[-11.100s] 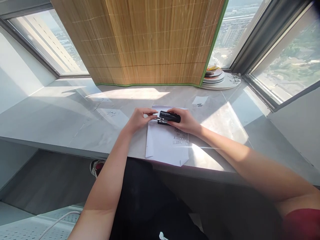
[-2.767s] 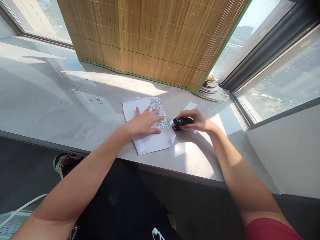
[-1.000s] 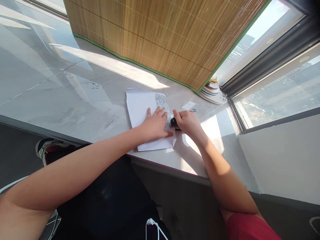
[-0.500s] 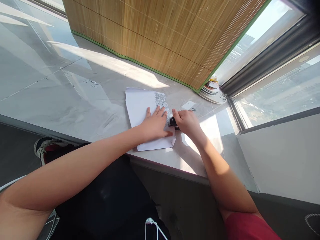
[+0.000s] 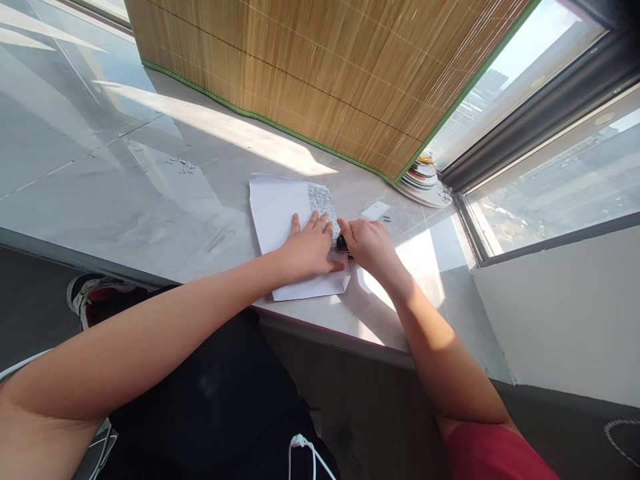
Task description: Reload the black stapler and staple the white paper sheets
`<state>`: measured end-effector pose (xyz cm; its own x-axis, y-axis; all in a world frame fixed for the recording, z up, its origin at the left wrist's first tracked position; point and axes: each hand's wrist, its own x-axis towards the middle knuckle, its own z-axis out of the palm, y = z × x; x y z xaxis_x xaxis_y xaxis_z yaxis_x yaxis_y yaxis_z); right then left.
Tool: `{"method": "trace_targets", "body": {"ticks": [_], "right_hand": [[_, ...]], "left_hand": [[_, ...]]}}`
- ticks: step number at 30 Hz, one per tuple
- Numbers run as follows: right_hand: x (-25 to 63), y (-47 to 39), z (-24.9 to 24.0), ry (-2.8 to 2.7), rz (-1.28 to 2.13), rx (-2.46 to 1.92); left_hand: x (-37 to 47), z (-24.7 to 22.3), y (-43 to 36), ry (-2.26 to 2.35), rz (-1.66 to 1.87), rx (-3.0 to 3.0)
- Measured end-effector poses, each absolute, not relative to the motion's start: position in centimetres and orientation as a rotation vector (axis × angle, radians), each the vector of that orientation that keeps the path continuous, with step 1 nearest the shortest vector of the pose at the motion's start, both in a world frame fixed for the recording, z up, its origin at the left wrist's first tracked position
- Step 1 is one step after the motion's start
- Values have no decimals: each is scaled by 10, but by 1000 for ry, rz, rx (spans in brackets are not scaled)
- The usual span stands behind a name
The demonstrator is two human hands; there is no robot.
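Observation:
White paper (image 5: 280, 213) lies on the pale stone ledge, its right part covered by a dense band of staples (image 5: 319, 198). Across the paper my left hand (image 5: 313, 250) rests flat, fingers spread, pressing it down. My right hand (image 5: 370, 243) is wrapped round a black stapler (image 5: 342, 243) at the paper's right edge, thumb on top. Only the stapler's black front end shows; the rest is hidden under my fingers. A small white card (image 5: 375, 211) with short dark staple strips (image 5: 386, 219) beside it lies just beyond my right hand.
Loose staples (image 5: 186, 167) are scattered on the ledge (image 5: 125, 213) to the left. A bamboo blind (image 5: 320, 73) hangs along the back. Stacked round discs (image 5: 424, 183) stand by the window frame (image 5: 525, 113) at right. The ledge's front edge runs below the paper.
My right hand and the stapler have moved slightly left, further onto the paper's edge. The left hand stays in place on the paper.

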<state>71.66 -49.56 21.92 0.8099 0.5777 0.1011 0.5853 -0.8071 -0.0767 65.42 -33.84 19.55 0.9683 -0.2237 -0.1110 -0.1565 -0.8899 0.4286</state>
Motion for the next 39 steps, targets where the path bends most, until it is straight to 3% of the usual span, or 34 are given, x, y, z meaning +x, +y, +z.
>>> {"method": "trace_targets", "body": {"ticks": [39], "right_hand": [[709, -491, 213, -1205, -170, -2885]], "left_hand": [[653, 197, -338, -251, -193, 2660]]}}
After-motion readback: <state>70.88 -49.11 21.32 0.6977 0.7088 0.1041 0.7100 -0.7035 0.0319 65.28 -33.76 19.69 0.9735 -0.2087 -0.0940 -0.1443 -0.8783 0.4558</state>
